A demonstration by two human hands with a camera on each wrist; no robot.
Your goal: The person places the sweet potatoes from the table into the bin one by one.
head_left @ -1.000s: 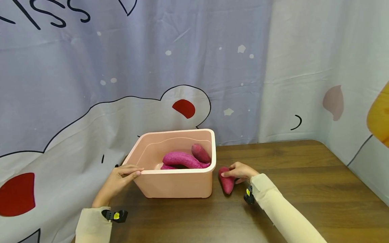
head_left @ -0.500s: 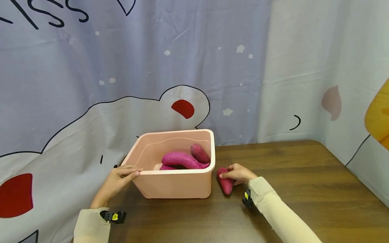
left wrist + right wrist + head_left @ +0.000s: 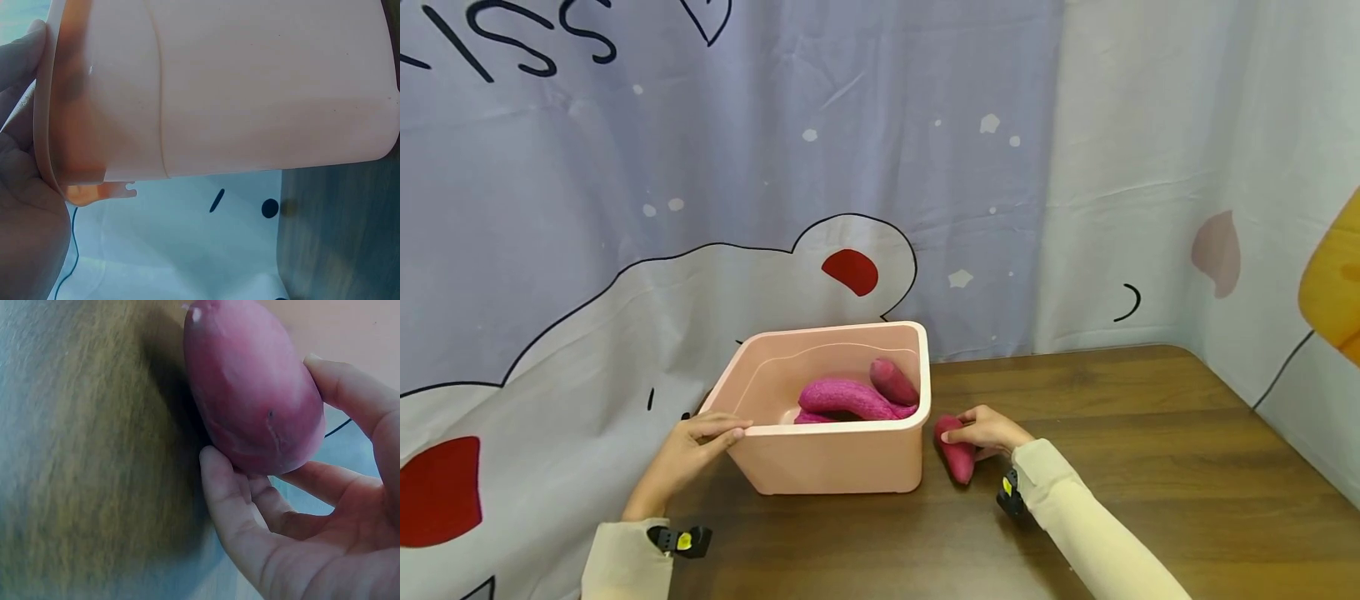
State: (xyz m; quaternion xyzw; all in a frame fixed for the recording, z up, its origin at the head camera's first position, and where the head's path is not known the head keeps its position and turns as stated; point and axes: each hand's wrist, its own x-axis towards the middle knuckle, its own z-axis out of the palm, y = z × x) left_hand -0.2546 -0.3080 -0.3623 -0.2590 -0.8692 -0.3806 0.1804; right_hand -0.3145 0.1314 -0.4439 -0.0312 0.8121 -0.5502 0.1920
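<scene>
A sweet potato (image 3: 957, 454) with pinkish-red skin lies on the table just right of a pink plastic bin (image 3: 827, 458). My right hand (image 3: 992, 432) grips it, thumb on one side and fingers round the other; the right wrist view shows the sweet potato (image 3: 256, 387) close up. My left hand (image 3: 696, 450) holds the bin's near left corner at the rim, thumb and fingers touching it. Inside the bin lie a long, curved magenta vegetable (image 3: 850, 397) and another reddish sweet potato (image 3: 892, 382). More magenta shows beneath, partly hidden by the front wall.
The brown wooden table (image 3: 1075, 408) extends to the right of the bin. Behind it hangs a printed curtain (image 3: 985, 208), close to the bin's back rim. The curtain also runs along the left and right sides.
The view shifts slightly. Both hands keep their hold on the bin rim and the sweet potato, with no clear movement of either thing.
</scene>
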